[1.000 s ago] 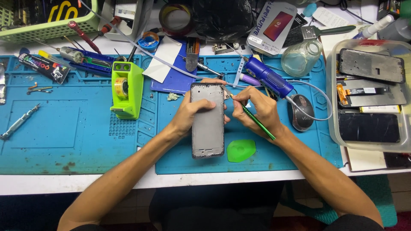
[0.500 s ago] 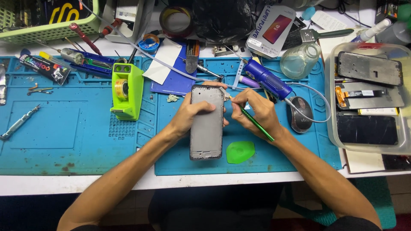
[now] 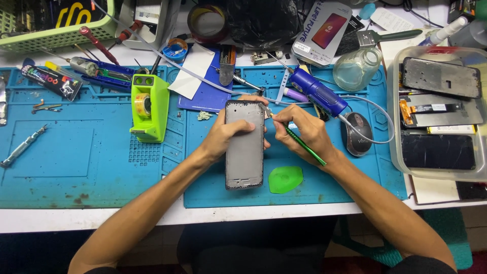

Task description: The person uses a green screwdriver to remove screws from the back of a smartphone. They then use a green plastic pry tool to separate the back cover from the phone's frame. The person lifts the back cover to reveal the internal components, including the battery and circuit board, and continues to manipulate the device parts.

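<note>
My left hand (image 3: 225, 134) stays clamped on the phone frame (image 3: 244, 144), mid-tabletop on the blue mat (image 3: 91, 162). My right hand (image 3: 304, 129) keeps its grip on the green tool (image 3: 304, 144), tip still at the frame's top corner.

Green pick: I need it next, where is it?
In the head view, the green pick lies on the blue mat, right of the phone frame, below the right hand.

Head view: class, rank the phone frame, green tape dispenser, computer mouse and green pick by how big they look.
1. Phone frame
2. Green tape dispenser
3. Computer mouse and green pick: look alike, not ranked.
</note>
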